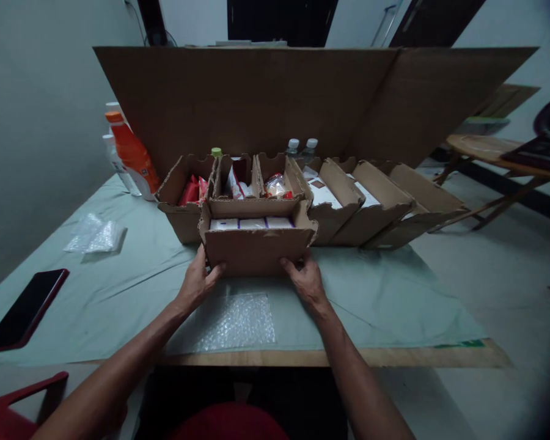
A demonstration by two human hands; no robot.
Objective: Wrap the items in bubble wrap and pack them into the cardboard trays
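Note:
A small open cardboard box [259, 252] stands in front of a row of other cardboard boxes. Inside it sit three white packets [252, 224] side by side. My left hand [199, 275] grips its left end, thumb on the front face and fingers hidden behind the side. At the right end my right hand [306, 278] holds it the same way. Just below the box a sheet of bubble wrap [238, 321] lies flat on the pale green tablecloth [371, 305].
Behind are boxes with red packets [193, 190], wrapped food [277, 185] and white cartons [323, 194]. A tall cardboard panel [256, 98] rises at the back. Left are an orange bottle [131, 150], folded bubble wrap [94, 235] and a phone [25, 308].

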